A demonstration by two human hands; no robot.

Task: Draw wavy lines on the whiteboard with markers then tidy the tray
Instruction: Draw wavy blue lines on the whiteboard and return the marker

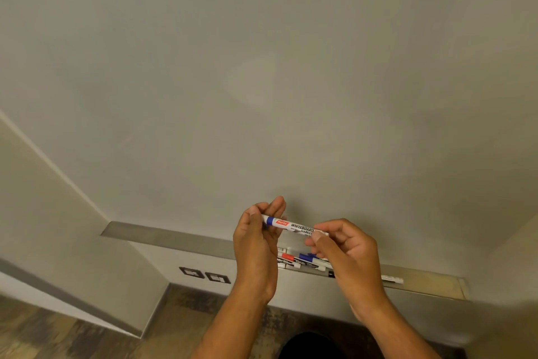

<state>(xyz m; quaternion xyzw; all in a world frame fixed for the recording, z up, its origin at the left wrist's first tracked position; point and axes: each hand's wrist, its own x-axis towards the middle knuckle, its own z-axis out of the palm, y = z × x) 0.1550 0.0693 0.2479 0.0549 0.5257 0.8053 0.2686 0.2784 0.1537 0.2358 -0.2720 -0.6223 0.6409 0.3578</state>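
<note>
Pinches the slim white blue-banded whiteboard marker (294,226) level at either end, left hand (254,245) and right hand (346,251) both curled on it, just above the long grey metal tray (174,237) of scattered markers (302,260), before a pale whiteboard (262,67) bearing no lines: drawing and tidying apparently both left.

Dim, flat indoor light with a greenish-grey cast, nothing harsh.

The big pale grey whiteboard (262,38) has one faint lighter glare blotch mid-board and gets darker toward the right-hand corner. My left hand (256,242) and right hand (346,251) throw a soft, fuzzy shadow on the board just above them. Print on the white marker with the blue band (291,224) reads sharp, but the brown wood-look floor (58,329) is smeared. The fisheye lens bends the long grey metal tray (174,237).
</note>
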